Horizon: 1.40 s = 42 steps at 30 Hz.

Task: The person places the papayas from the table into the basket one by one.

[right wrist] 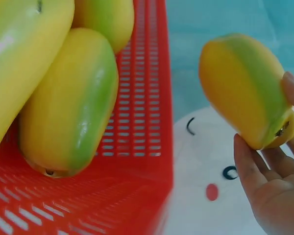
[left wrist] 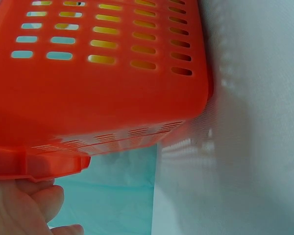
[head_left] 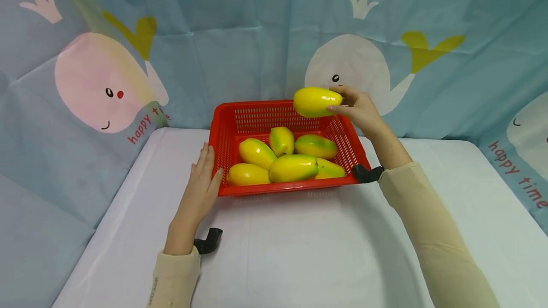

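Note:
A red plastic basket (head_left: 295, 187) with slotted walls holds several yellow papayas (head_left: 293, 168) with green patches. My right hand (head_left: 359, 112) grips one papaya (head_left: 314, 101) by its narrow end, raised over the basket's back right part. In the right wrist view, the fingers and thumb close round the stem end of that held papaya (right wrist: 242, 88), off to the side of the basket wall. My left hand (head_left: 199, 184) holds the basket's left rim near the front corner, thumb at the top edge. From the left wrist view, its fingertips (left wrist: 49, 200) curl beneath the rim flange.
The basket stands on a white-covered table (head_left: 295, 251), close to a blue curtain (head_left: 239, 51) printed with whales behind it. A black wrist mount (head_left: 367, 174) on the right arm overlaps the basket's front right corner; another mount (head_left: 209, 240) sits at the left wrist.

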Each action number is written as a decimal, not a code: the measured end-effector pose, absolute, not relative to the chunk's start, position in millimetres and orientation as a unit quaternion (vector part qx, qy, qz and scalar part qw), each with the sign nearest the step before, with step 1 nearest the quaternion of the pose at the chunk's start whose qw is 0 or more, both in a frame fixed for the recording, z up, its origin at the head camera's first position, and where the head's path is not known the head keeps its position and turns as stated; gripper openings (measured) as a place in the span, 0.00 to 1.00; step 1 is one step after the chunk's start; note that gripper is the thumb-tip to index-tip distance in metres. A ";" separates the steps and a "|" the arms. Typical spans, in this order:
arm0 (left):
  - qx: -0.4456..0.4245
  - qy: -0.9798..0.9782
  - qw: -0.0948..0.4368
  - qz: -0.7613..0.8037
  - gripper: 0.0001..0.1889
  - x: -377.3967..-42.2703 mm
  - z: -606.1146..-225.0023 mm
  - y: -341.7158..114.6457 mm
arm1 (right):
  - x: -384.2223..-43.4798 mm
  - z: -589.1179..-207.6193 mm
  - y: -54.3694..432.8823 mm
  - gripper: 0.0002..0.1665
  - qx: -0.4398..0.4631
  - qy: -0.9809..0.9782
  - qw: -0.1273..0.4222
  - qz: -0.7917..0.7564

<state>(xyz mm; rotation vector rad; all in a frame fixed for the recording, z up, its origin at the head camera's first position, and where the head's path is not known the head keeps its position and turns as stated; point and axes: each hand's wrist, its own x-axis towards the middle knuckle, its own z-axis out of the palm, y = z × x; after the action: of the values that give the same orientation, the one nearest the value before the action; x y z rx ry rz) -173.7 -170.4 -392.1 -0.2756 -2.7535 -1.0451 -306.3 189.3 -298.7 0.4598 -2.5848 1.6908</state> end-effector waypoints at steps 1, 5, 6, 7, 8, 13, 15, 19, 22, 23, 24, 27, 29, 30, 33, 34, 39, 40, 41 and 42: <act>-0.091 -0.927 0.091 -0.353 0.33 -173.2 -392.2 -170.7 | -309.8 -300.4 188.5 0.32 0.146 -0.828 0.008 0.542; -0.084 -0.928 0.085 -0.354 0.33 -171.6 -393.4 -169.1 | -319.7 -309.2 188.7 0.32 0.130 -0.828 -0.014 0.546; -0.083 -0.928 0.086 -0.352 0.33 -171.4 -393.8 -168.5 | -320.4 -310.4 188.7 0.31 0.125 -0.829 -0.023 0.545; -0.083 -0.929 0.087 -0.350 0.34 -171.0 -393.7 -168.0 | -321.3 -311.7 188.8 0.31 0.121 -0.830 -0.030 0.543; -0.082 -0.929 0.090 -0.349 0.34 -170.8 -393.8 -167.7 | -322.2 -312.8 189.0 0.31 0.119 -0.834 -0.037 0.537; -0.082 -0.929 0.098 -0.347 0.34 -170.6 -393.5 -168.2 | -329.1 -320.6 187.5 0.28 0.122 -0.875 -0.052 0.466; -0.084 -0.928 0.098 -0.348 0.33 -170.9 -394.6 -167.8 | -331.9 -326.6 187.1 0.27 0.123 -0.887 -0.059 0.441; -0.085 -0.929 0.098 -0.346 0.33 -170.6 -394.8 -166.4 | -335.5 -336.3 184.3 0.28 0.125 -0.890 -0.081 0.432; -0.083 -0.931 0.099 -0.342 0.33 -170.3 -393.4 -166.4 | -336.7 -339.3 181.3 0.29 0.131 -0.885 -0.088 0.437; -0.082 -0.931 0.100 -0.341 0.33 -170.1 -392.7 -166.5 | -337.0 -339.5 180.5 0.28 0.133 -0.884 -0.088 0.439; -0.081 -0.932 0.100 -0.339 0.33 -170.2 -392.2 -166.9 | -337.4 -339.6 179.6 0.28 0.133 -0.884 -0.087 0.440; -0.077 -0.934 0.099 -0.335 0.34 -170.1 -391.7 -168.5 | -338.1 -339.2 177.4 0.28 0.134 -0.885 -0.085 0.437; -0.078 -0.934 0.096 -0.336 0.34 -171.4 -392.4 -168.3 | -337.6 -338.6 178.5 0.28 0.133 -0.889 -0.078 0.430; -0.079 -0.934 0.094 -0.336 0.34 -172.1 -392.7 -168.4 | -337.3 -338.3 179.0 0.28 0.131 -0.891 -0.075 0.428; -0.079 -0.934 0.092 -0.336 0.34 -173.9 -393.6 -169.2 | -336.4 -337.4 180.8 0.27 0.124 -0.896 -0.062 0.421; -0.079 -0.934 0.091 -0.336 0.34 -174.5 -393.7 -169.7 | -336.1 -336.8 181.7 0.27 0.120 -0.898 -0.057 0.420; -0.080 -0.933 0.085 -0.342 0.34 -176.7 -394.1 -173.4 | -330.3 -326.4 185.9 0.28 0.106 -0.900 -0.035 0.421; -0.080 -0.932 0.083 -0.345 0.34 -177.1 -394.4 -174.3 | -328.4 -322.9 186.7 0.28 0.106 -0.900 -0.031 0.422; -0.080 -0.931 0.081 -0.347 0.34 -177.5 -394.8 -175.3 | -326.5 -319.5 187.8 0.28 0.108 -0.900 -0.028 0.421; -0.079 -0.930 0.078 -0.350 0.34 -177.8 -395.3 -176.2 | -324.4 -316.2 189.2 0.29 0.109 -0.902 -0.026 0.417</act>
<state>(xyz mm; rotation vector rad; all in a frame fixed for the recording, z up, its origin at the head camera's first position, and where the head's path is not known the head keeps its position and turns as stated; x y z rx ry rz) -177.8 -176.2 -395.3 -0.2380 -2.7850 -1.0472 -324.4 189.2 -316.2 0.3489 -2.8804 1.3330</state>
